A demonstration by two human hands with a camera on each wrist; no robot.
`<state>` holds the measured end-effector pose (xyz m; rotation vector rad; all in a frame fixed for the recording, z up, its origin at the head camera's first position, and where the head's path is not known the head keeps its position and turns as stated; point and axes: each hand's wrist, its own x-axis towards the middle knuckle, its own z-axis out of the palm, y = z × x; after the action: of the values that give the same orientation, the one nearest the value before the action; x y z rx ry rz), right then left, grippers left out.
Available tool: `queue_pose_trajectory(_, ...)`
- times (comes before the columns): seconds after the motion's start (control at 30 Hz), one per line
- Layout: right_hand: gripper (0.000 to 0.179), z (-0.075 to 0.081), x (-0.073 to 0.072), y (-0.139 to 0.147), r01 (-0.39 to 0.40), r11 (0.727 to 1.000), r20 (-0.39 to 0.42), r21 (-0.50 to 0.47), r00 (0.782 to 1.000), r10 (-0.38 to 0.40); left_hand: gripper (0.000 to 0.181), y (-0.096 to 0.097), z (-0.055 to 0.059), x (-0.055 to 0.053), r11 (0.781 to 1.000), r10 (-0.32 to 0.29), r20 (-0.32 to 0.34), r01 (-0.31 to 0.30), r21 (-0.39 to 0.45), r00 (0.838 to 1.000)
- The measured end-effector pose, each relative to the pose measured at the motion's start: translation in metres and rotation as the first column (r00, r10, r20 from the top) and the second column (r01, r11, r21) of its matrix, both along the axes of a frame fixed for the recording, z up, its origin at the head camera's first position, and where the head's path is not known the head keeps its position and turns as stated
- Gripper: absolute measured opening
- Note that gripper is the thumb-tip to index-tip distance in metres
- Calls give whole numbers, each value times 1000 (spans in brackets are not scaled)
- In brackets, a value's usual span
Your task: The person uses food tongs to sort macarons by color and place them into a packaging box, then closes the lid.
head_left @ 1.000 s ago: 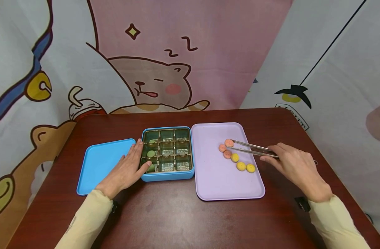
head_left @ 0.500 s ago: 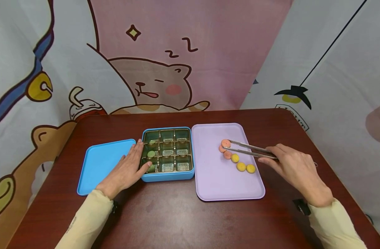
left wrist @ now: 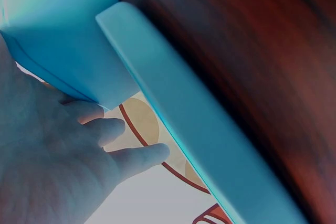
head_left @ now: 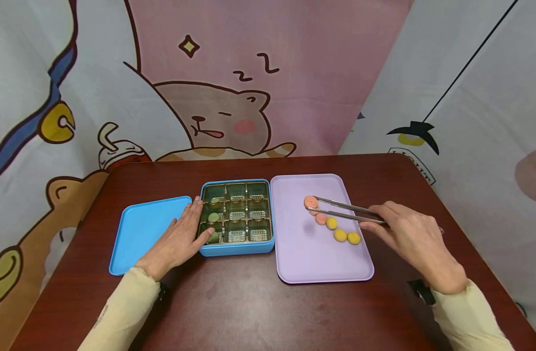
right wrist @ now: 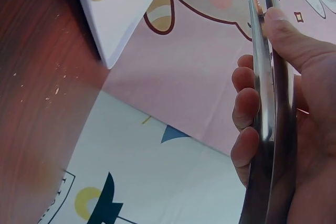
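Note:
In the head view my right hand [head_left: 412, 236] holds metal tongs [head_left: 349, 209]. Their tips are around a round orange piece [head_left: 311, 202], which appears raised over the lilac tray [head_left: 303, 263]. Two more orange pieces [head_left: 321, 219] lie just below it, one partly hidden, alongside three yellow pieces [head_left: 340, 235]. Thumb and fingers wrap the tongs in the right wrist view. With its fingers straight, my left hand [head_left: 173, 243] rests against the left side of a blue box [head_left: 237, 249]. Green pieces [head_left: 213, 217] sit in the left column of the box's divided insert [head_left: 236, 209].
A blue lid [head_left: 141, 231] lies left of the box, partly under my left hand and forearm. Box and tray stand side by side on the dark brown table [head_left: 237, 312]. A cartoon-printed cloth [head_left: 329, 63] hangs behind the table.
My right hand has moved slightly left, and the orange piece in the tongs has travelled left with it, now over the leftmost orange piece. My left hand stays where it was.

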<state>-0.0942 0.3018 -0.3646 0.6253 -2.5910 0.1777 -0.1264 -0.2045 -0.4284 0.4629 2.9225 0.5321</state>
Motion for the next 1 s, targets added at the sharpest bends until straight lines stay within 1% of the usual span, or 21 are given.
queue_pose_trajectory(0.07,71,1,0,-2,-7,1000,2,-9,1000,7,89,0,0,0,1000,1,-1,-1,1,1000)
queue_pose_trajectory(0.1,71,1,0,-4,-10,1000,2,-10,1000,10,89,0,0,0,1000,1,-1,-1,2,1000)
queue_pose_trajectory(0.13,77,2,0,-5,-14,1000,2,-16,1000,14,89,-1,0,0,1000,2,-1,-1,2,1000)
queue_pose_trajectory(0.4,65,2,-3,-15,-52,998,-3,-40,999,52,89,-1,0,1,1000,6,2,-6,-2,1000)
queue_pose_trajectory(0.63,74,3,-5,-26,-84,996,-15,-41,996,84,90,-1,-1,0,1000,5,-7,-5,-9,1000)
queue_pose_trajectory(0.77,75,3,-6,-30,-100,994,-18,-40,995,100,90,0,-1,0,1000,3,-8,-3,-4,1000)
queue_pose_trajectory(1.0,77,2,-9,-40,-118,993,6,-28,993,118,88,0,-1,0,1000,5,-9,-5,0,1000)
